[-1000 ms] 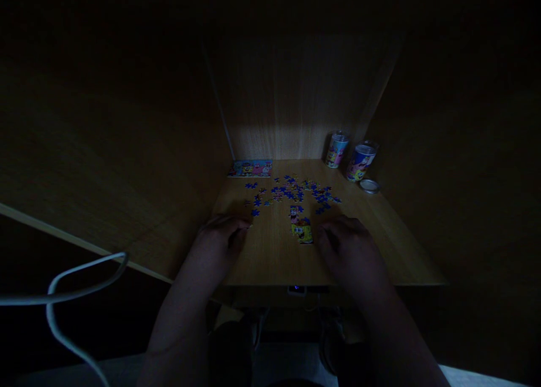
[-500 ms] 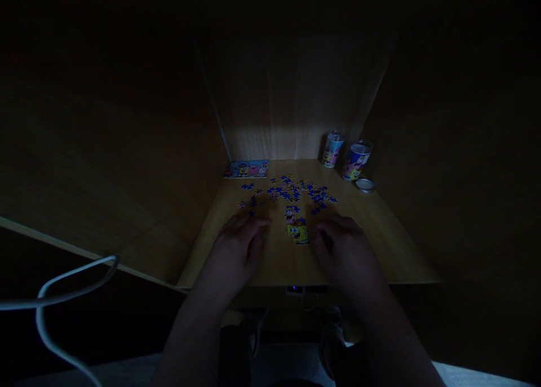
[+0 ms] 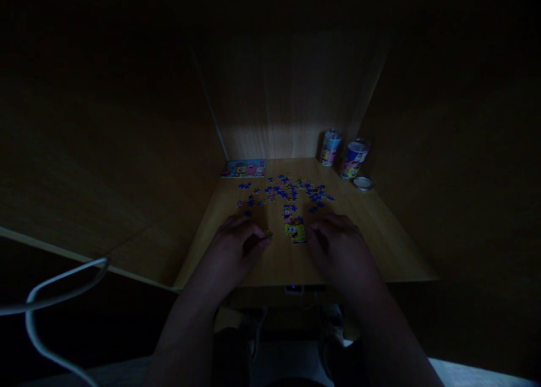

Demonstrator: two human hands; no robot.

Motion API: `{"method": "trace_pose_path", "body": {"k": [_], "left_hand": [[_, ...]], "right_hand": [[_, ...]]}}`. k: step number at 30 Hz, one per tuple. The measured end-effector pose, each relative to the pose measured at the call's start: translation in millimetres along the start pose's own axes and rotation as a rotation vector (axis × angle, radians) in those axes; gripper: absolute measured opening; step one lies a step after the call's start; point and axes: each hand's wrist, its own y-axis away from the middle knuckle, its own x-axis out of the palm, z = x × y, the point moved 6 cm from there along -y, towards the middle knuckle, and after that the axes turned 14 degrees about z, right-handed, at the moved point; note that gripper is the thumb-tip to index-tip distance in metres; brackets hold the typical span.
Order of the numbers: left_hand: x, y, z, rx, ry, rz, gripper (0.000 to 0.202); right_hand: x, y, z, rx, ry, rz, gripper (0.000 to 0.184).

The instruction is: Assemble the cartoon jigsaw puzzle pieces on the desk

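Observation:
My left hand (image 3: pixel 239 243) pinches a small yellowish puzzle piece (image 3: pixel 267 232) between thumb and forefinger, left of a joined section of jigsaw puzzle (image 3: pixel 296 231). That section shows a yellow cartoon face, with a narrow pink and blue part extending upward. My right hand (image 3: pixel 338 240) is closed at the section's right edge, thumb and forefinger together; whatever lies between those fingertips is hidden. Beyond both hands, many loose puzzle pieces (image 3: pixel 287 191), mostly blue, are scattered across the wooden tabletop (image 3: pixel 274 263).
A flat cartoon picture card (image 3: pixel 244 168) lies at the back left. Two printed cans, one light blue (image 3: pixel 329 148) and one darker blue (image 3: pixel 353 160), stand at the back right beside a round metal lid (image 3: pixel 363 183). Wooden panels enclose the table; a white cable (image 3: pixel 40 336) hangs at left.
My left thumb and forefinger have come together on a yellowish piece. My right fingertips have moved left to the joined section's edge. The whole view has shifted slightly.

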Motion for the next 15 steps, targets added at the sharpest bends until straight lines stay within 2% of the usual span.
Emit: {"method": "trace_pose_path", "body": {"k": [1,5,8,15], "left_hand": [[-0.4,0.0,0.9,-0.014,0.013,-0.004,0.004],[0.4,-1.6,4.0,-0.052,0.034,-0.01,0.012],[2.5,-5.0,2.9,-0.063,0.04,0.008,0.006],[9.5,-12.0,-1.9,-0.012,0.121,0.098,0.007]], "right_hand": [[-0.2,-0.1,0.0,0.0,-0.001,0.001,0.015],[0.7,-0.3,-0.6,-0.006,-0.004,0.01,0.014],[1.9,-0.3,1.6,-0.029,-0.008,0.021,0.011],[3.8,-1.1,4.2,-0.012,0.016,0.057,0.002]]}}
